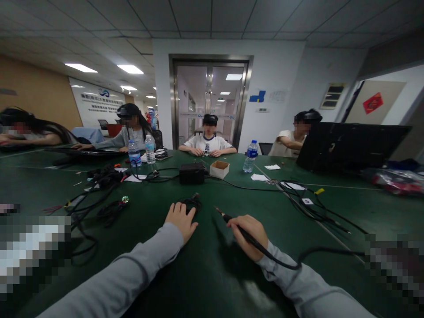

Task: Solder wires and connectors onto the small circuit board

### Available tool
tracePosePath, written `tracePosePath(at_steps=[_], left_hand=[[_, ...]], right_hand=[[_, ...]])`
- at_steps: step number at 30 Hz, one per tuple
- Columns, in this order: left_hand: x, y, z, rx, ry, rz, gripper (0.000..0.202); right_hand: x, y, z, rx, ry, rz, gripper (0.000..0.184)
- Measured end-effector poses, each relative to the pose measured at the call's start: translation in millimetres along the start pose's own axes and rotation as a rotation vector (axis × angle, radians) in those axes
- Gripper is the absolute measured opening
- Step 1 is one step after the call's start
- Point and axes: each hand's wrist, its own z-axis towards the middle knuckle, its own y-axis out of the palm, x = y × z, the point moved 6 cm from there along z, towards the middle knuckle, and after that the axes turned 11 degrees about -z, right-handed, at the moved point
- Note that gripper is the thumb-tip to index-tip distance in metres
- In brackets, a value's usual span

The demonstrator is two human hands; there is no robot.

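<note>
My right hand [250, 234] is closed round a soldering iron [237, 224], held like a pen. The iron's thin tip points up and left, above the green table top, touching nothing that I can make out. From its rear end a thick black cord runs off to the right, past my grey sleeve. My left hand [181, 221] lies palm down with its fingers apart, at the near edge of a small coil of black cable [195, 204]. Those fingertips reach onto the coil and partly cover it.
A black box [192, 173] and an open cardboard box [219, 169] stand ahead. Tangled cables [109, 179] lie left, more cables [308, 205] right. Water bottles [251, 157] stand farther back. A monitor [351, 148] is at the right. Several people sit around the table [185, 282].
</note>
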Motion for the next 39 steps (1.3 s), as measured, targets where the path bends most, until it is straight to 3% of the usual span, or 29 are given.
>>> tracePosePath(at_steps=[4,8,13,18,23,30,39], left_hand=[[27.3,-17.8,-5.7,0.035,0.085,-0.086,0.052],[24.2,-34.4,27.1,0.136,0.023,-0.135,0.052],[27.2,-0.8,71.7,-0.013,-0.042,-0.315,0.064],[37.5,22.4,75.3,0.066,-0.056,-0.385,0.049],[34.8,21.8,69.7,0.083,-0.081,-0.455,0.048],[21.4,19.7,72.4,0.069,-0.086,-0.573,0.026],[11.8,28.8,74.7,0.094,-0.076,-0.698,0.036]], right_hand=[[3.6,2.0,-0.8,0.018,0.023,-0.021,0.024],[7.3,6.1,-2.0,0.007,0.039,-0.031,0.023],[6.1,3.9,-0.3,0.014,0.050,-0.024,0.025],[6.1,1.1,1.4,0.020,0.095,-0.017,0.026],[8.5,1.3,-0.7,0.036,0.102,0.020,0.023],[7.7,0.9,-1.6,0.032,0.087,0.004,0.024],[3.7,-0.1,-0.7,0.052,0.030,0.010,0.022]])
